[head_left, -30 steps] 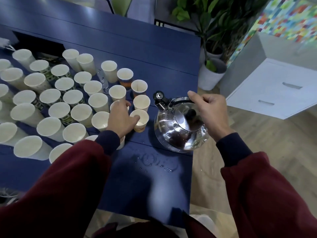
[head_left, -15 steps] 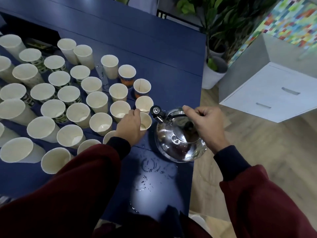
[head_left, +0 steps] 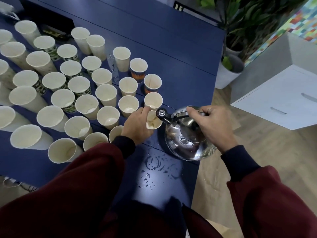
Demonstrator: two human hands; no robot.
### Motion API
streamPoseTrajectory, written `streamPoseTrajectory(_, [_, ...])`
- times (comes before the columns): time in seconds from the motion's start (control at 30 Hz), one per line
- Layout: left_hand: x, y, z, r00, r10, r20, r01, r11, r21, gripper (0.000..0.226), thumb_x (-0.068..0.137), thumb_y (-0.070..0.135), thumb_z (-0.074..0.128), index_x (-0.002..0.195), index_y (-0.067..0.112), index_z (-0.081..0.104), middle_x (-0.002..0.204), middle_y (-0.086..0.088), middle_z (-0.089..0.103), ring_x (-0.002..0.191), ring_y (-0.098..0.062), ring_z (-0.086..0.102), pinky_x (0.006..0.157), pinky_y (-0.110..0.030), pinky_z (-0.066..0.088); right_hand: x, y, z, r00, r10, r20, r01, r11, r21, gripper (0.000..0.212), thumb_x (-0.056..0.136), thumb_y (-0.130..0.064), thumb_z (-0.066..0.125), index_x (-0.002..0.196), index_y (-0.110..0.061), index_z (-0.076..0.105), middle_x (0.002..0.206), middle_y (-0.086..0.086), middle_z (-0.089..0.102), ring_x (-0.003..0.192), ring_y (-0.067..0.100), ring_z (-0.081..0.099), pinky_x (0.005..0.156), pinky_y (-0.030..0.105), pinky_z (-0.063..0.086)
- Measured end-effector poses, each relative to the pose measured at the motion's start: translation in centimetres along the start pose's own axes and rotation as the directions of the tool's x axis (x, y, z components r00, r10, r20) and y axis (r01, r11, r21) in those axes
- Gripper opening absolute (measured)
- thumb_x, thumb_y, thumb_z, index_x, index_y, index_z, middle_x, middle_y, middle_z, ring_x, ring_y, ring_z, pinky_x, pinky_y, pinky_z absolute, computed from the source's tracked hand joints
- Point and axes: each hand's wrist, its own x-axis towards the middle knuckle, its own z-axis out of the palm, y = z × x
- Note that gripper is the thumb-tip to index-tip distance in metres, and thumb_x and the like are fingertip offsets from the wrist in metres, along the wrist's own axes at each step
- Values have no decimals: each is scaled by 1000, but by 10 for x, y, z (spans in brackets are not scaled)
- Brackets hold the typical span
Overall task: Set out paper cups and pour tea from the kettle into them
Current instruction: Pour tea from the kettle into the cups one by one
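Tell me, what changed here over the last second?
The right hand swung the kettle leftward, bringing its spout over the rim of the paper cup that the left hand holds. Both grips stayed; the other cups did not move.

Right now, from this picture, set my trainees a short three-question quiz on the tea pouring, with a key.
1. True or false: the right hand grips the handle of the shiny steel kettle.
2. What does the left hand hold? A) the white paper cup by the kettle's spout B) a spoon C) nothing
3. Fill in: spilled droplets lie on the dark blue ____.
Key: 1 true; 2 A; 3 table.
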Motion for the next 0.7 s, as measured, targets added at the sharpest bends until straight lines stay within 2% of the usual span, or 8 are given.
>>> streamPoseTrajectory(0.07, [0,-1,0,1000,8,-1,-8,1000,7,52,73,26,80,117,15,53,107,-8,63,97,-31,59,78,-49,51,1,-1,0,1000,2,2,-2,1000,-26,63,87,-42,74,50,-2,41,48,16,40,44,12,33,47,29,29])
streamPoseTrajectory(0.17, [-1,0,1,1000,3,0,-3,1000,4,56,72,27,81,119,17,52,108,-8,63,98,-30,59,79,-47,52,1,0,-2,1000,-2,5,2,1000,-28,62,87,-42,74,47,-8,42,43,8,38,42,11,33,47,29,30])
streamPoseTrajectory(0.3, [-2,-1,1,1000,0,0,0,1000,-14,59,72,29,82,121,18,52,111,-7,63,100,-29,60,81,-47,52,3,-1,-5,1000,-4,-1,4,997,-77,64,87,-45,73,54,2,45,53,22,45,47,17,35,49,33,32])
streamPoseTrajectory(0.5, [-2,-2,1,1000,3,-2,-3,1000,-11,66,69,30,87,124,21,51,113,-4,64,100,-25,60,83,-42,54,3,-2,-8,1000,-19,18,21,997,-76,65,87,-46,72,58,8,49,55,26,48,48,29,38,48,39,36])
streamPoseTrajectory(0.6, [-2,-3,1,1000,0,-1,0,1000,-20,68,69,31,88,124,21,51,115,-3,64,102,-23,60,84,-38,54,4,-3,-9,1000,-27,16,28,997,-75,64,87,-44,73,56,6,48,53,23,46,46,22,35,48,35,32])
streamPoseTrajectory(0.7, [-3,-4,2,1000,-6,-3,6,1000,-16,69,69,31,88,125,19,51,116,-4,64,103,-25,61,84,-38,53,4,-3,-9,999,-29,21,31,997,-64,64,87,-44,73,55,5,46,53,23,47,47,25,37,48,39,37])
